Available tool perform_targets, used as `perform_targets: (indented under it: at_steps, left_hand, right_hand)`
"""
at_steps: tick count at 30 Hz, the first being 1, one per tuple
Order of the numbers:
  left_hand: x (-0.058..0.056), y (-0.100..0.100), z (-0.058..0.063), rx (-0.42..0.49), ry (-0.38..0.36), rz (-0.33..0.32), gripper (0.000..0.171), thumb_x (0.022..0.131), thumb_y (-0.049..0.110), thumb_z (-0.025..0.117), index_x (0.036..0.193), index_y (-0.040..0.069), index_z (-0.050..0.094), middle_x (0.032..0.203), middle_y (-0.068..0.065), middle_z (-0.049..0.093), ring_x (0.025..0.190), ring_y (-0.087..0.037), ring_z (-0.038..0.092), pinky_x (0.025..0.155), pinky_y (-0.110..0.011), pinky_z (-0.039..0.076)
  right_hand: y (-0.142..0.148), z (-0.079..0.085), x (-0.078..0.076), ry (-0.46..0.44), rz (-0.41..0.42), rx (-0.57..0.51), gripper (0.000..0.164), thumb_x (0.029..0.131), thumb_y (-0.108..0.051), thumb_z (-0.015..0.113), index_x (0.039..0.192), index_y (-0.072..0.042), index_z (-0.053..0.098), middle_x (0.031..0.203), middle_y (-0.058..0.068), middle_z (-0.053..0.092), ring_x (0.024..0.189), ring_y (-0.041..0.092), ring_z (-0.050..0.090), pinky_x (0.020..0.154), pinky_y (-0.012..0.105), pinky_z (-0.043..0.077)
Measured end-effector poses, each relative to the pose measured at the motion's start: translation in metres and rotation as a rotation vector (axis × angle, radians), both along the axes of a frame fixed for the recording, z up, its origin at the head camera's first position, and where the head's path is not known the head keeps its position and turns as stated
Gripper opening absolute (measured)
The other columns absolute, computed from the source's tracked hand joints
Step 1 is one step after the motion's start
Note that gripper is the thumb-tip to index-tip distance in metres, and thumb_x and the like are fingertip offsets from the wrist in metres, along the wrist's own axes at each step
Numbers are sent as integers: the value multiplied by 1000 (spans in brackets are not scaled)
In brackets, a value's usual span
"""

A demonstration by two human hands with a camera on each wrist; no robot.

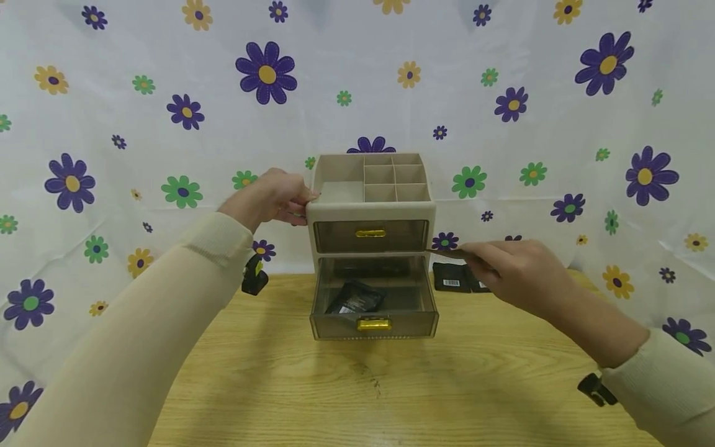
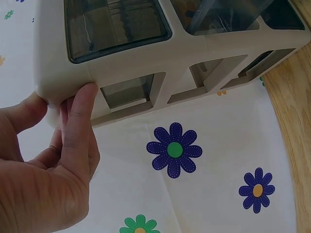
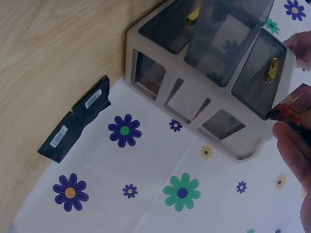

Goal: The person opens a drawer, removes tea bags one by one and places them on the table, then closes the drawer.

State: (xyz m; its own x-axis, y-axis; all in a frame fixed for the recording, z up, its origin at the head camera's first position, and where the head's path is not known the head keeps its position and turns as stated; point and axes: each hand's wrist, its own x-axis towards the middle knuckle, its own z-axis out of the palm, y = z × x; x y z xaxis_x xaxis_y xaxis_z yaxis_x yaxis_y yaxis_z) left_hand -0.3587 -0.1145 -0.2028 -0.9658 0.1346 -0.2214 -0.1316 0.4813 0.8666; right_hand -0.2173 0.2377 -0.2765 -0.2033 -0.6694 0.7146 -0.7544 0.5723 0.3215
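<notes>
A beige desktop organizer (image 1: 371, 211) stands against the cloth, its middle drawer (image 1: 374, 324) pulled out. Inside that smoky clear drawer lies a black packet (image 1: 357, 297) with a white label. My left hand (image 1: 279, 194) grips the organizer's upper left edge, thumb on top and fingers at the side, as the left wrist view also shows. To the right of the organizer, my right hand (image 1: 516, 273) pinches a flat packet (image 3: 294, 106) with a reddish printed face. Its tip is close to the right edge of the top drawer (image 1: 370, 236), which is pushed in.
Two black packets (image 3: 92, 101) with barcode labels lie on the wooden table (image 1: 368, 391), right of the organizer. Flower-patterned cloth (image 1: 357, 56) hangs behind and at the sides. Small divided compartments (image 1: 394, 177) top the organizer. The bottom drawer (image 3: 170, 24) is pushed in.
</notes>
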Motion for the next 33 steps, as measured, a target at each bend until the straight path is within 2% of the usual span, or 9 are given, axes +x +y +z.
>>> perform_targets:
  at_steps: [4, 9, 11, 14, 17, 22, 27, 33]
  left_hand:
    - [0, 0, 0, -9, -4, 3, 30, 91, 18, 55, 116, 3, 50, 113, -16, 53, 91, -27, 61, 71, -35, 56]
    - [0, -1, 0, -5, -5, 4, 29, 92, 17, 55, 115, 2, 50, 112, -17, 53, 91, -28, 61, 72, -35, 56]
    - [-1, -2, 0, 1, -2, 3, 28, 91, 17, 55, 114, 1, 50, 110, -17, 54, 91, -28, 61, 73, -36, 56]
    - [0, -2, 0, 11, 2, 5, 28, 91, 16, 55, 113, 0, 52, 109, -17, 55, 89, -27, 62, 73, -37, 56]
    - [1, -1, 0, 12, 7, -1, 29, 90, 16, 56, 113, -2, 53, 108, -17, 55, 88, -27, 62, 73, -37, 56]
    - [0, -2, 0, 7, 0, 2, 28, 91, 17, 55, 112, 0, 52, 109, -17, 55, 89, -27, 62, 72, -37, 56]
    - [-2, -3, 0, 9, -3, -6, 29, 91, 18, 55, 113, 0, 51, 111, -17, 54, 91, -28, 61, 74, -37, 56]
    - [-2, -2, -1, 17, -8, -9, 29, 91, 18, 55, 114, 0, 51, 111, -17, 55, 91, -28, 61, 74, -37, 56]
  right_hand:
    - [8, -7, -5, 40, -49, -5, 22, 93, -19, 50, 93, -1, 63, 73, 8, 67, 48, 11, 54, 35, 27, 47]
    - [17, -19, -15, 69, -116, 6, 30, 99, -25, 40, 91, -3, 59, 63, 5, 60, 43, 8, 43, 31, 27, 41]
    - [22, -26, -18, 51, -148, 17, 23, 97, -22, 45, 91, -4, 57, 62, 4, 58, 43, 9, 42, 31, 28, 41]
    - [27, -37, -22, 22, -191, 44, 11, 87, -13, 59, 92, -4, 56, 64, 6, 59, 44, 10, 46, 33, 29, 43]
    - [31, -47, -28, 3, -222, 71, 20, 77, -6, 67, 92, -4, 54, 66, 6, 59, 46, 10, 45, 34, 28, 43]
    - [33, -63, -36, -37, -268, 126, 20, 79, -8, 66, 92, -5, 52, 65, 4, 56, 48, 9, 40, 36, 26, 42]
    - [33, -80, -43, -171, -346, 190, 16, 82, -14, 66, 90, -7, 54, 63, 1, 57, 47, 9, 43, 38, 28, 43]
    - [30, -103, -48, -412, -442, 299, 4, 85, -16, 63, 83, -12, 62, 63, -2, 58, 51, 10, 52, 42, 30, 47]
